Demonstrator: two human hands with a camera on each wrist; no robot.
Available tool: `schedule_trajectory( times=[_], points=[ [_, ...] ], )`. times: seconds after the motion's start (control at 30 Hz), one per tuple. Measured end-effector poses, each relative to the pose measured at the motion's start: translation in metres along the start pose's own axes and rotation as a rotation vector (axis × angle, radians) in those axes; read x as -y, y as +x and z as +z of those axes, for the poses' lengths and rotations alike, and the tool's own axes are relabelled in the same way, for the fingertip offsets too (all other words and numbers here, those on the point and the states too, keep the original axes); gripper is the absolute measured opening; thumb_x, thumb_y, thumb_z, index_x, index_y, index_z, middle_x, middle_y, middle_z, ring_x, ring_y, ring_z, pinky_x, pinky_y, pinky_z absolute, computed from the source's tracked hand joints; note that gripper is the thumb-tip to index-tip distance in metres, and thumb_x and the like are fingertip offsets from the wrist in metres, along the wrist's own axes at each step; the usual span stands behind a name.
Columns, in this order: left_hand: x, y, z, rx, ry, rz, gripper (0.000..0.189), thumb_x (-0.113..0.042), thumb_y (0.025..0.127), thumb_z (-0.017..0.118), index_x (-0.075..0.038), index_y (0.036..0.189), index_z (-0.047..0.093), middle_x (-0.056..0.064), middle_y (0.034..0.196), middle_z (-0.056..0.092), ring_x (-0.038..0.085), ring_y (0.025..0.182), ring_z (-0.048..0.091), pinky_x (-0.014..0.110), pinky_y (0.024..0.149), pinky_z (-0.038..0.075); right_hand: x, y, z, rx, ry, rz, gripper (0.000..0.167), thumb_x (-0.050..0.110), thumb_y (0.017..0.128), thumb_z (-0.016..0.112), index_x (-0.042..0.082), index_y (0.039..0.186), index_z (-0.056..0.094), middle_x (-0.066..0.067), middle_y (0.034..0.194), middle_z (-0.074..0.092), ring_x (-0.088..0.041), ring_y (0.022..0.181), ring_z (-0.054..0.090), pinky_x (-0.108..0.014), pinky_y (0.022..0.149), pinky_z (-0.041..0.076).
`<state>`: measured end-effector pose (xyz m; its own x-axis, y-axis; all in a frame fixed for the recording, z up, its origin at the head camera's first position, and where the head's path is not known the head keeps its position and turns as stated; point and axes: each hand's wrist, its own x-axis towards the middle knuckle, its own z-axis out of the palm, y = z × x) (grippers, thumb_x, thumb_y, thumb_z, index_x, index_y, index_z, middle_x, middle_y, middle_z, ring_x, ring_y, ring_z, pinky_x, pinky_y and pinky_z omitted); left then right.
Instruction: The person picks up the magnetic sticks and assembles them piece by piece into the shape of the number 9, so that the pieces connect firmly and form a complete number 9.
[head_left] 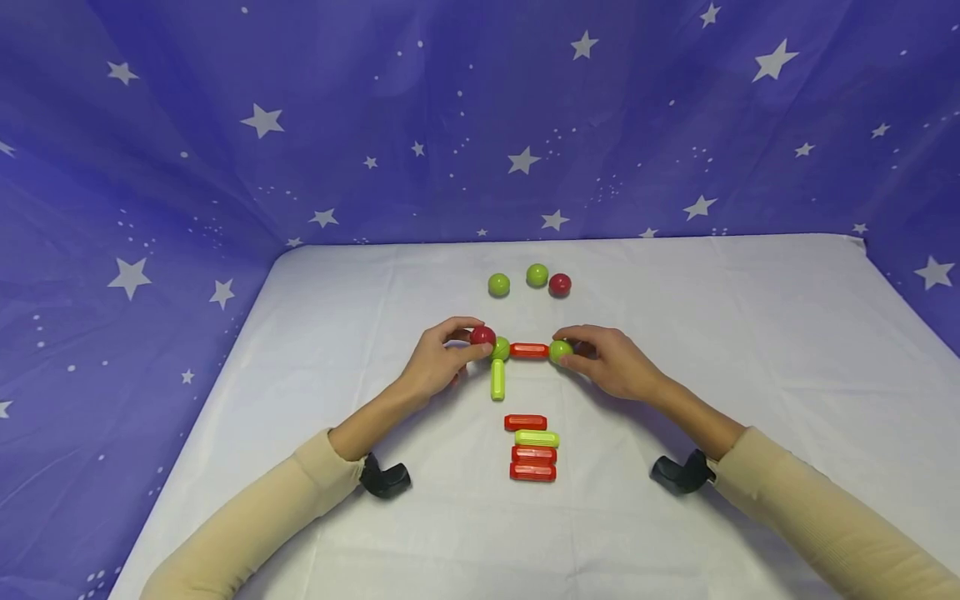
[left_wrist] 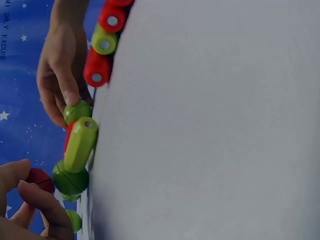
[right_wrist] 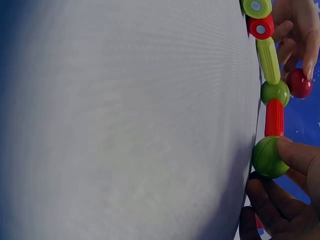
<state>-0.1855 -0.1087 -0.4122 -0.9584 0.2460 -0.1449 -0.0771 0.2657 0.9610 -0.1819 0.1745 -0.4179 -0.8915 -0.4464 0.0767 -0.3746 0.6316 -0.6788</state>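
Thumb and fingers of my left hand [head_left: 441,358] pinch a red ball [head_left: 483,336], which is right beside a green ball [head_left: 501,348]. From that green ball a red rod [head_left: 529,351] runs right to a second green ball [head_left: 560,352], and a lime-green rod [head_left: 497,380] points toward me. My right hand [head_left: 615,363] pinches the second green ball between thumb and fingers. In the right wrist view, the red ball [right_wrist: 299,83] sits up against the side of the joint ball [right_wrist: 275,93]. Metal discs show on the rod ends, as on the lime rod [left_wrist: 81,145].
Nearer me lie several loose rods in a stack of rows: a red rod [head_left: 525,422], a lime rod [head_left: 536,438] and more red ones [head_left: 533,472]. Farther back are two green balls [head_left: 498,285] and a red ball [head_left: 559,285] on the white cloth [head_left: 675,283].
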Motion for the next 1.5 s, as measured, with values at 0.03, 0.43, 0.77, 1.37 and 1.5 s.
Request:
schedule_trajectory(
  times=[0.03,0.43,0.77,1.37,1.5],
  points=[
    [-0.001,-0.001,0.0,0.004,-0.005,-0.005,0.041,-0.019,0.09,0.073,-0.012,0.128,0.061,0.011,0.113,0.058,0.015,0.054,0.048,0.024,0.047,0.039,0.001,0.0,0.0,0.001,0.001,0.002,0.034,0.011,0.091,0.071,0.005,0.124,0.066,-0.004,0.109,0.068,-0.02,0.09,0.059,-0.04,0.084,0.051],
    [0.001,-0.017,-0.001,0.077,0.013,-0.055,0.047,-0.022,0.088,0.075,-0.012,0.132,0.06,0.007,0.112,0.061,0.018,0.059,0.051,0.025,0.049,0.04,0.003,0.002,-0.002,0.013,0.006,0.011,0.034,0.012,0.092,0.07,0.005,0.124,0.066,-0.004,0.11,0.067,-0.021,0.091,0.058,-0.039,0.085,0.05],
    [0.005,-0.028,-0.002,0.181,0.087,0.002,0.045,-0.026,0.086,0.078,-0.017,0.127,0.062,0.006,0.109,0.061,0.017,0.052,0.047,0.026,0.045,0.037,0.002,0.001,-0.001,0.002,0.01,0.014,0.033,0.012,0.092,0.071,0.005,0.124,0.066,-0.005,0.11,0.067,-0.021,0.091,0.059,-0.041,0.085,0.05],
    [0.008,-0.035,0.003,0.37,0.183,0.041,0.04,-0.02,0.085,0.079,-0.015,0.122,0.066,0.005,0.1,0.062,0.013,0.05,0.045,0.024,0.045,0.034,0.001,0.001,0.0,0.014,0.003,0.028,0.034,0.012,0.092,0.07,0.006,0.125,0.066,-0.006,0.112,0.067,-0.022,0.094,0.06,-0.042,0.087,0.05],
    [0.008,-0.036,0.002,0.391,0.201,0.05,0.039,-0.019,0.085,0.079,-0.016,0.122,0.067,0.004,0.1,0.063,0.012,0.05,0.045,0.024,0.045,0.035,0.002,0.001,0.0,0.018,0.0,0.034,0.034,0.013,0.092,0.07,0.006,0.126,0.065,-0.006,0.113,0.067,-0.022,0.095,0.06,-0.042,0.088,0.05]
  ],
)
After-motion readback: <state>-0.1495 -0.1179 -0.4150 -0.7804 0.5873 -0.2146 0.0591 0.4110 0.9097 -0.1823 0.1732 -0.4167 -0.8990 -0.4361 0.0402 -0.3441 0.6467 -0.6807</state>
